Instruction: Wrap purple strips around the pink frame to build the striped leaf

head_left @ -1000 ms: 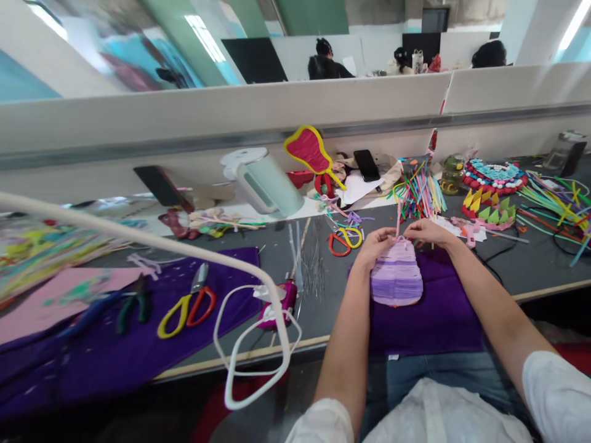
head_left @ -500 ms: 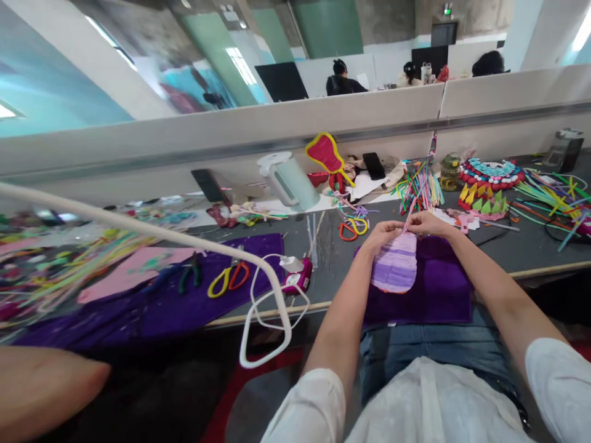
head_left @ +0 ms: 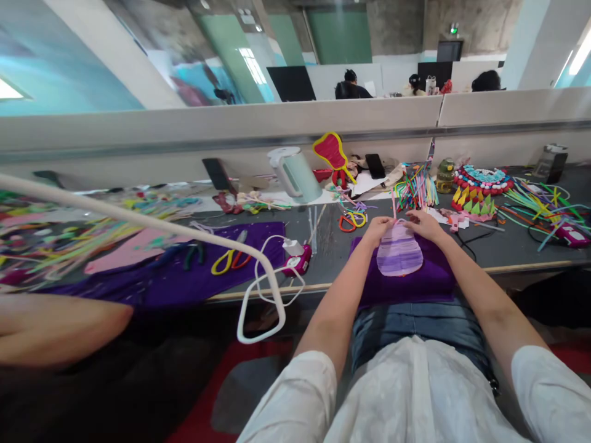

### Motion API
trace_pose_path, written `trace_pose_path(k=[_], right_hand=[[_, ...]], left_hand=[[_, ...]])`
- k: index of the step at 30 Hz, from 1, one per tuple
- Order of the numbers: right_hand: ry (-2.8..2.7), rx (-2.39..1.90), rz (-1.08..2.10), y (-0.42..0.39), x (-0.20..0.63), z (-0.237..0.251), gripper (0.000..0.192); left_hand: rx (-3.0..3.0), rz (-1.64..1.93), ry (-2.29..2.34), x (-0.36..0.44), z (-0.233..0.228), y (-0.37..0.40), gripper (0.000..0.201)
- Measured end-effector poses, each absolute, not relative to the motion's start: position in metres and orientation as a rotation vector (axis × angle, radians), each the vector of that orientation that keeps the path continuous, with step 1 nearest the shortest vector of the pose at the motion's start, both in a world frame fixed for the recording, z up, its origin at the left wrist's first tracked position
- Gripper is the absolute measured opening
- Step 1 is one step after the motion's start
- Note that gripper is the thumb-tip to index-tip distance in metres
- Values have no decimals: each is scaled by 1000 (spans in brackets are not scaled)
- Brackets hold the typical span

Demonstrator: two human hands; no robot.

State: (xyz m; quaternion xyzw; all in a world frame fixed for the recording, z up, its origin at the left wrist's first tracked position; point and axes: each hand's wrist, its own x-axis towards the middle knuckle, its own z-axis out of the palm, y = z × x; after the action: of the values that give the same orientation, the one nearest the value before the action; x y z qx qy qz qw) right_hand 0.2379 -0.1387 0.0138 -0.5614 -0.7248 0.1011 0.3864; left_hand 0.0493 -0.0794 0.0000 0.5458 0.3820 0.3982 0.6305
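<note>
A pear-shaped panel [head_left: 399, 253] of light purple and lilac stripes, apparently laid from pipe cleaners, lies over a dark purple cloth [head_left: 438, 271] at the table's front edge. At its narrow top my left hand [head_left: 379, 230] is closed, fingertips pinching the upper left edge. A pink pipe cleaner [head_left: 394, 202] stands up from that spot. My right hand [head_left: 423, 225] is at the top right of the panel, thumb and fingers bent together around a thin strand that is hard to make out.
Scissors [head_left: 353, 221] and a bundle of coloured pipe cleaners [head_left: 418, 187] lie beyond my hands. To the left stand a kettle [head_left: 295, 175] and a white lamp arm [head_left: 184, 229], which crosses the view. Another person's arm [head_left: 60, 329] reaches in at lower left.
My right hand has moved slightly away from my left, so the fingertips are farther apart. The pink pipe cleaner now stands nearer my left hand. The camera view has shifted a little.
</note>
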Motion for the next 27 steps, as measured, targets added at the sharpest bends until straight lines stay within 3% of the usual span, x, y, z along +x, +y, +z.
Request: trace_pose_path(k=[3, 9, 16, 23, 27], right_hand=[[-1800, -1403, 246, -134, 231, 9, 15], [-1754, -1388, 33, -140, 237, 15, 20], [-2088, -1458, 87, -149, 220, 4, 15], [-2330, -1344, -422, -161, 216, 5, 19], [-2287, -1360, -449, -164, 222, 7, 18]], left_hand=[[1208, 893, 886, 48, 0, -83, 33], [1124, 881, 917, 38, -10, -94, 32], [1120, 774, 903, 43, -15, -108, 35], [1099, 653, 905, 41, -8, -108, 32], [1130, 701, 949, 42, -7, -113, 26]])
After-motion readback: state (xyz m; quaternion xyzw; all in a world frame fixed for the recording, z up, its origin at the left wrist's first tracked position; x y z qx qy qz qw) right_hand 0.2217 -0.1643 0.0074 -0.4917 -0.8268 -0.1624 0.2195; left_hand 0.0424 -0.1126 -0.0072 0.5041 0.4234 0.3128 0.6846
